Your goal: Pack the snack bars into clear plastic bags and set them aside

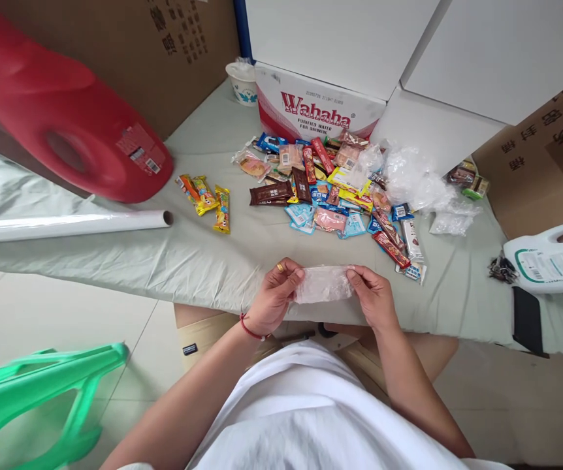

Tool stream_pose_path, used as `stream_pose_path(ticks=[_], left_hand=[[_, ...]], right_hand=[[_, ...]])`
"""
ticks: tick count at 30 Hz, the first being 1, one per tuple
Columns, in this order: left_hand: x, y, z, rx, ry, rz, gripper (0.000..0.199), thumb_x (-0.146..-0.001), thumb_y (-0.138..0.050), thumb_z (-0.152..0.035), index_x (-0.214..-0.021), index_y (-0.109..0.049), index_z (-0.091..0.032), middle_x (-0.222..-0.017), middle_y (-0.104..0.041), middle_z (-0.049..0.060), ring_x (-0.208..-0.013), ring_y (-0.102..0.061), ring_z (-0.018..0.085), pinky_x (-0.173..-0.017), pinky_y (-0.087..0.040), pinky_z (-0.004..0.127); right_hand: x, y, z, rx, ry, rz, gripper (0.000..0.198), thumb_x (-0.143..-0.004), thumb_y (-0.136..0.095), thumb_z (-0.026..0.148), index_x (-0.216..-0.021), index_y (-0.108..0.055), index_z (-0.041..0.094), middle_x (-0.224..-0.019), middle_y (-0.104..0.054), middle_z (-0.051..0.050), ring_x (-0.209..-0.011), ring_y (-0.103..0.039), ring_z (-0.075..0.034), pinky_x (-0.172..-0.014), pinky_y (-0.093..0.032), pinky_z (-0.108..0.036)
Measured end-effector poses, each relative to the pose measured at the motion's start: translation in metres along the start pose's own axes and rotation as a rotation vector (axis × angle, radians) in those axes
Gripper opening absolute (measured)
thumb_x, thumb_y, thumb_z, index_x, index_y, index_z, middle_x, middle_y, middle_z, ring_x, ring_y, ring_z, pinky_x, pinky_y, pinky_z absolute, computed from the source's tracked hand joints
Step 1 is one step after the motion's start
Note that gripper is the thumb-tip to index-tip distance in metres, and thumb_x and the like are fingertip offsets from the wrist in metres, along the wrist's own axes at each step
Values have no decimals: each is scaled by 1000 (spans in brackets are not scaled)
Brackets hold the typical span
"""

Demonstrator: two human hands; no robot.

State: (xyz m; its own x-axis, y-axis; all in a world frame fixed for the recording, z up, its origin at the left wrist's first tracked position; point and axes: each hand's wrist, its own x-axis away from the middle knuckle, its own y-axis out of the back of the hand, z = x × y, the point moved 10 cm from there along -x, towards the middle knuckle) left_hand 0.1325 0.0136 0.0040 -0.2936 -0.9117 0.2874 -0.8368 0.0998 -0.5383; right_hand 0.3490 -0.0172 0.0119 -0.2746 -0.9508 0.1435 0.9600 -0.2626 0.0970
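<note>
Between my hands, close to the near edge of the cloth-covered surface, a clear plastic bag (324,285) is stretched out flat. My left hand (280,287) pinches its left end; it wears a ring and a red string bracelet. The right end is pinched between the thumb and fingers of my right hand (373,292). Beyond the hands lies a pile of wrapped snacks (328,183), with brown, red, blue, yellow and pink packets. Several yellow-orange snack packets (221,209) lie apart on the left. A heap of crumpled clear plastic bags (416,173) rests at the pile's right.
A large red jug (100,130) and a white roll (70,225) lie on the left. Behind the snacks stand a Wahaha carton (318,108) and a paper cup (242,81). A white jug (556,258), keys (501,269) and phone (527,320) lie right. A green stool (85,372) stands lower left.
</note>
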Motion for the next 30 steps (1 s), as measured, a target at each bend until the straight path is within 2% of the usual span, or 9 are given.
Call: stream_pose_path(ticks=[7,10,14,16,18,20,23,27,30], left_hand=[[1,-6,2,-6,59,102,44,-80,-82,-57,-78,-59,-19,-66,-46,-5,-54,-34,6,-47,-22,21],[6,-12,13,-28,173,119,44,-79,-83,-54,-102,-64,-21,-79,-59,-3,-55,-37,6,-46,-20,20],[14,-26,35,-111,306,196,77,-74,-89,-53,-138,-55,-28,-111,-68,4,-62,-46,6,-47,-25,20],[15,-31,42,-171,304,239,73,-71,-91,-52,-131,-62,-23,-107,-69,6,-66,-52,8,-52,-32,21],[12,-30,43,-270,231,225,55,-70,-91,-52,-107,-70,-17,-95,-68,5,-68,-53,10,-57,-36,23],[6,-22,39,-375,138,140,47,-72,-87,-56,-88,-68,-16,-78,-63,2,-62,-48,9,-55,-33,23],[3,-8,30,-551,15,-22,43,-80,-78,-58,-87,-68,-17,-61,-51,-4,-54,-37,9,-51,-25,25],[4,-9,17,-740,-112,-83,34,-87,-70,-51,-92,-73,-18,-53,-41,-7,-51,-33,10,-51,-23,26],[2,-4,14,-587,-120,-125,38,-83,-73,-55,-93,-73,-18,-54,-41,-7,-51,-31,9,-51,-22,26]], right_hand=[[2,13,12,-5,75,-30,23,-88,-77,47,-100,-83,29,-88,-71,-1,-64,-51,-14,-55,-43,-28],[4,6,22,-59,150,49,17,-91,-75,44,-100,-83,31,-101,-69,-4,-70,-57,-15,-59,-49,-30],[5,2,31,-43,238,78,14,-92,-74,41,-92,-83,31,-106,-70,-6,-90,-66,-22,-77,-55,-36],[6,3,33,-10,265,70,15,-92,-74,41,-86,-83,30,-105,-71,-7,-99,-66,-24,-84,-54,-37],[7,4,32,-17,254,60,15,-91,-75,42,-86,-82,29,-112,-72,-8,-106,-66,-25,-90,-54,-38],[6,8,25,-127,177,20,19,-90,-76,45,-100,-81,29,-124,-70,-8,-110,-67,-24,-94,-55,-39],[9,6,4,-323,-14,-28,47,-86,-77,58,-124,-71,31,-135,-66,-8,-107,-69,-24,-87,-61,-41],[16,-15,-16,-226,-164,75,50,-70,-91,55,-106,-73,26,-95,-74,-4,-83,-67,-20,-68,-60,-32],[16,-17,-19,-236,-174,85,39,-67,-92,52,-84,-73,22,-74,-66,1,-66,-57,-14,-60,-54,-27]])
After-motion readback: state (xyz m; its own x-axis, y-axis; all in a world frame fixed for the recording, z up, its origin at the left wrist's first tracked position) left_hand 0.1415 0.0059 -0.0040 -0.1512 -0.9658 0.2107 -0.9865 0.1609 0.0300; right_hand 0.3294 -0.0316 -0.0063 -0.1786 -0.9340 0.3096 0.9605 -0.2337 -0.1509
